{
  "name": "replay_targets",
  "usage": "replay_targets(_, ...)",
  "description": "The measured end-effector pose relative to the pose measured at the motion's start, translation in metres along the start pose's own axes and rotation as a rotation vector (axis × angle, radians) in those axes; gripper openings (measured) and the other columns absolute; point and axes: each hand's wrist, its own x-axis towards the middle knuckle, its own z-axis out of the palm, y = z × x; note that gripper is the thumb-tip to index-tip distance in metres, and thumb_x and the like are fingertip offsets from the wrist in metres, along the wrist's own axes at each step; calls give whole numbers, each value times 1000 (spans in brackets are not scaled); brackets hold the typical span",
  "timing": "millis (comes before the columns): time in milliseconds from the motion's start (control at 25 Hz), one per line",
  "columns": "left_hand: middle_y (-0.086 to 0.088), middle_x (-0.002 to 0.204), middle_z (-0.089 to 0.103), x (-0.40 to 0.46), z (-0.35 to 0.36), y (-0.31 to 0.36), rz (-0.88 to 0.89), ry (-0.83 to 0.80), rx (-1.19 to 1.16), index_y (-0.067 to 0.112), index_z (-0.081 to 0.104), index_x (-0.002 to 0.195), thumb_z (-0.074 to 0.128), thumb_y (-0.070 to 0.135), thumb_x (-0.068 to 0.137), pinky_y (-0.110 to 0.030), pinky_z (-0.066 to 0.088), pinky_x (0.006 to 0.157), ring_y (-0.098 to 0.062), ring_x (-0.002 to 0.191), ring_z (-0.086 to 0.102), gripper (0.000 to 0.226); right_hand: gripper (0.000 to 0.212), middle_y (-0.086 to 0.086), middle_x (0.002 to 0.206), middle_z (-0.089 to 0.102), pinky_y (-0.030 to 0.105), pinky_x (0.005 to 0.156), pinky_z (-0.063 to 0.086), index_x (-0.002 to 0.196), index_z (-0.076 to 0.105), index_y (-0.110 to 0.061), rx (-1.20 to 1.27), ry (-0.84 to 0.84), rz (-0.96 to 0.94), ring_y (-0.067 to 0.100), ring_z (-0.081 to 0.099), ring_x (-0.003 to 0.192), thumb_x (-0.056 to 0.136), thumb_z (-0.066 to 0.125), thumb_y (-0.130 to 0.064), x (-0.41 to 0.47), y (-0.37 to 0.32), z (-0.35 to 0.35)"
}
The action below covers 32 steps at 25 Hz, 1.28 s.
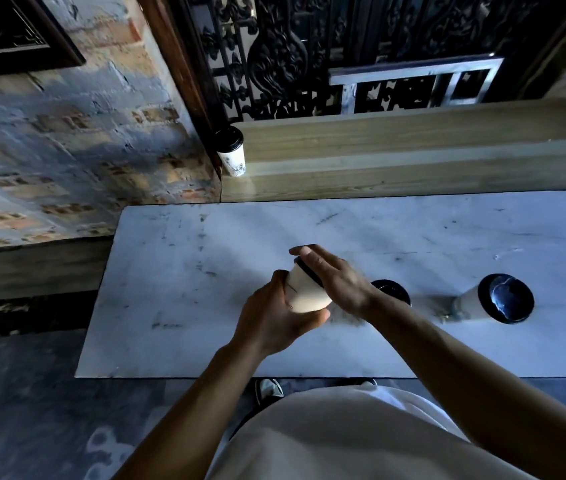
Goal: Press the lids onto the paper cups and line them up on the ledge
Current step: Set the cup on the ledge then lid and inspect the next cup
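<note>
Fingers of the left hand are wrapped around the lower body of a paper cup, held off the bench at the middle of the frame. The right hand lies flat across the cup's black lid, fingers spread and pressing, with one fingertip reaching past the rim toward the upper left. The cup is tilted: its long axis runs from the base at the lower right, in the left palm, up to the lid at the upper left. Judging by this, the lid is being seated, and the push should run along that tilted axis into the left palm. Whether it has snapped fully on cannot be told. Just right of the hands a second lidded cup stands, partly hidden by the right wrist; further right is a third. One lidded cup already stands on the wooden ledge, upper left of the hands
</note>
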Motion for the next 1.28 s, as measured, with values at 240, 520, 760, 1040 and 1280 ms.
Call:
replay_targets(240, -21, 94, 75, 12, -9, -2, -205, -12, -628, 17, 60, 110, 63, 72, 77, -45, 62, 59, -37, 75, 76, 64, 49, 17, 131, 67, 40, 101, 51, 133, 64, -18, 673, 155, 76, 28, 67, 112, 96, 43, -42, 16, 14, 3)
replay_targets(520, -22, 110, 76, 20, -2, 1, -296, -22, -958, 16, 73, 117, 57, 75, 73, -63, 60, 83, -46, 96, 72, 76, 38, 17, 99, 69, 40, 84, 52, 111, 69, -14, 667, 26, 66, 30, 66, 91, 92, 41, -32, 8, 22, 18)
replay_targets(760, -7, 99, 79, 24, 2, 13, -318, 130, -698, 20, 76, 103, 40, 75, 86, -46, 61, 87, -22, 92, 75, 68, 42, 16, 105, 71, 36, 76, 56, 128, 64, -14, 599, 82, 102, 23, 71, 86, 107, 30, -26, 7, 24, 17)
replay_targets(1040, 4, 83, 68, 23, -10, 7, -168, 367, -516, 17, 60, 111, 59, 60, 92, -14, 46, 60, -13, 78, 67, 46, 36, 12, 128, 69, 37, 77, 58, 141, 56, -28, 534, 103, -12, 29, 72, 104, 108, 43, -34, 5, 23, 12)
replay_targets(1280, 3, 88, 68, 18, -22, 5, 153, 482, -430, 19, 67, 108, 78, 25, 89, -26, 55, 74, -10, 78, 67, 22, 49, 21, 122, 71, 42, 81, 62, 137, 58, -20, 489, 120, -29, 36, 74, 104, 90, 66, -34, 8, 12, 8)
